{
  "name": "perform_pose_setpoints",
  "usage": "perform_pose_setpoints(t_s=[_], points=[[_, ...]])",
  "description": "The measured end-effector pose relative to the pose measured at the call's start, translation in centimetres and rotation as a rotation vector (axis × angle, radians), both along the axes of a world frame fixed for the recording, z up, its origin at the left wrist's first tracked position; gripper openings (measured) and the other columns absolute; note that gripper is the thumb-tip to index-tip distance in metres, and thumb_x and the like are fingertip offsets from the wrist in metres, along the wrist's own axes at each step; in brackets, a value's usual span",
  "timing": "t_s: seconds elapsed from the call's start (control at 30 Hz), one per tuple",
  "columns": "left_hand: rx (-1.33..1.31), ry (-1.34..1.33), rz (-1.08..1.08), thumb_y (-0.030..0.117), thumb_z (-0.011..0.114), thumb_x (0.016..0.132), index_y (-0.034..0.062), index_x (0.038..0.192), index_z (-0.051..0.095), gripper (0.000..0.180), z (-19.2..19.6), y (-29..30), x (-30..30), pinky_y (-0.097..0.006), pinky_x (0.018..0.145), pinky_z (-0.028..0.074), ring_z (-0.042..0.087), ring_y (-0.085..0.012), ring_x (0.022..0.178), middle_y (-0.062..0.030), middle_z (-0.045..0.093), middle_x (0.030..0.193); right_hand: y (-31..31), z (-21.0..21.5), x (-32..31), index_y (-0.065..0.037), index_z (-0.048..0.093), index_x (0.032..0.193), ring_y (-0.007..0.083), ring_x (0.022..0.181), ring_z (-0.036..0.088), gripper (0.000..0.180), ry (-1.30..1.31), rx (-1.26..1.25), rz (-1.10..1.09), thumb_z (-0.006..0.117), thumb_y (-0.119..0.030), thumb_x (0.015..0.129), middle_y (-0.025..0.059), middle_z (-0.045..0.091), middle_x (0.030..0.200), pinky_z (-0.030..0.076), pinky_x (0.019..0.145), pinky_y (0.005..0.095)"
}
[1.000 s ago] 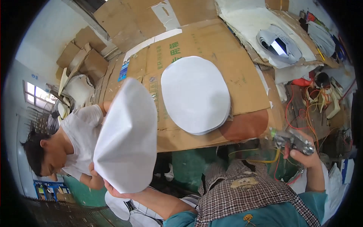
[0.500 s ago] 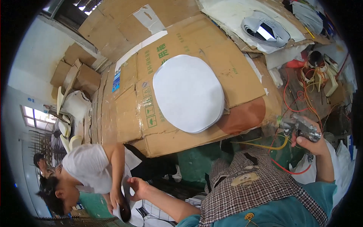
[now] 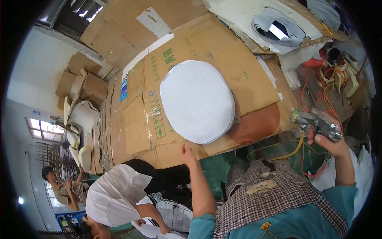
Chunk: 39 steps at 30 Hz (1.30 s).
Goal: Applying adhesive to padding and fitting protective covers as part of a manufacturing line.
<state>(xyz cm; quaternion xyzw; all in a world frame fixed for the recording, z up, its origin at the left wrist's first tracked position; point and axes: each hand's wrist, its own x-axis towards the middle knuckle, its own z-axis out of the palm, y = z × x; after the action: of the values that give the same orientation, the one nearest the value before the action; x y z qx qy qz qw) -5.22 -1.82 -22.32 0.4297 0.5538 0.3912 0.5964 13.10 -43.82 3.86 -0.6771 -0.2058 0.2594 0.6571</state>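
Note:
A stack of white oval sheets lies on a cardboard-covered table. My left hand is raised at the table's near edge, just below the stack, fingers apart and empty. My right hand is off the table's right end, gripping a metal spray gun with a yellow hose hanging from it.
A person in a white shirt bends at my lower left, holding white sheets. Another person stands far left. Cardboard boxes, white moulded pieces, tangled orange wires and a grey-white object surround the table.
The large white sheet in my left hand has gone down to the person at lower left. My left hand came back up empty to the table edge. The spray gun stayed in my right hand.

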Motion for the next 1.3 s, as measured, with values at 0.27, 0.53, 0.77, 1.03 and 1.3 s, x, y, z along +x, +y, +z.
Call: perform_pose_setpoints(t_s=[0.27,0.53,0.77,1.03,1.3], points=[[0.492,0.835,-0.175,0.026,0.07,0.071,-0.0043,0.113,0.052,0.055,-0.4,-1.3,4.5,-0.041,0.082,0.045,0.054,-0.0327,0.094,-0.0206,0.056,0.1,-0.7,-0.6,4.1,0.005,0.046,0.121,0.0148,0.071,0.06,0.058,0.034,-0.047,0.287,0.07,-0.017,0.073,0.0091,0.061,0.084,0.051,0.064,0.0296],[0.446,0.917,-0.197,0.02,0.066,0.073,-0.0013,0.087,0.062,0.026,1.4,-1.6,4.6,-0.04,0.07,0.047,0.06,-0.0321,0.079,-0.0166,0.061,0.086,-0.1,-2.2,9.4,0.003,0.044,0.123,0.0157,0.07,0.057,0.061,-0.014,0.004,0.079,0.07,-0.017,0.072,0.0101,0.059,0.083,0.049,0.063,0.0278],[0.376,0.672,-0.065,0.009,0.064,0.071,0.0005,0.075,0.058,0.011,0.8,-1.3,5.0,-0.036,0.062,0.047,0.059,-0.0236,0.07,-0.0124,0.059,0.076,-0.5,-2.0,12.1,0.003,0.046,0.121,0.0171,0.075,0.06,0.06,0.1,-0.029,0.479,0.073,-0.017,0.071,0.0117,0.061,0.088,0.052,0.063,0.0309],[-0.211,-0.001,0.088,0.0,0.063,0.074,0.0039,0.104,0.036,0.04,0.8,-3.2,6.0,-0.035,0.051,0.051,0.058,-0.0237,0.066,-0.0143,0.054,0.094,0.6,-3.3,12.8,0.004,0.043,0.124,0.0164,0.071,0.058,0.067,0.005,-0.012,0.125,0.073,-0.023,0.071,0.009,0.059,0.085,0.049,0.063,0.0304],[-0.11,-0.2,0.198,-0.008,0.057,0.074,0.004,0.12,0.035,0.052,-0.4,-5.4,7.5,-0.036,0.067,0.054,0.056,-0.0245,0.094,-0.0131,0.051,0.112,0.8,-2.8,11.0,0.002,0.042,0.125,0.0202,0.075,0.06,0.061,0.045,0.019,0.107,0.067,-0.025,0.077,0.0102,0.059,0.086,0.05,0.071,0.0344]])
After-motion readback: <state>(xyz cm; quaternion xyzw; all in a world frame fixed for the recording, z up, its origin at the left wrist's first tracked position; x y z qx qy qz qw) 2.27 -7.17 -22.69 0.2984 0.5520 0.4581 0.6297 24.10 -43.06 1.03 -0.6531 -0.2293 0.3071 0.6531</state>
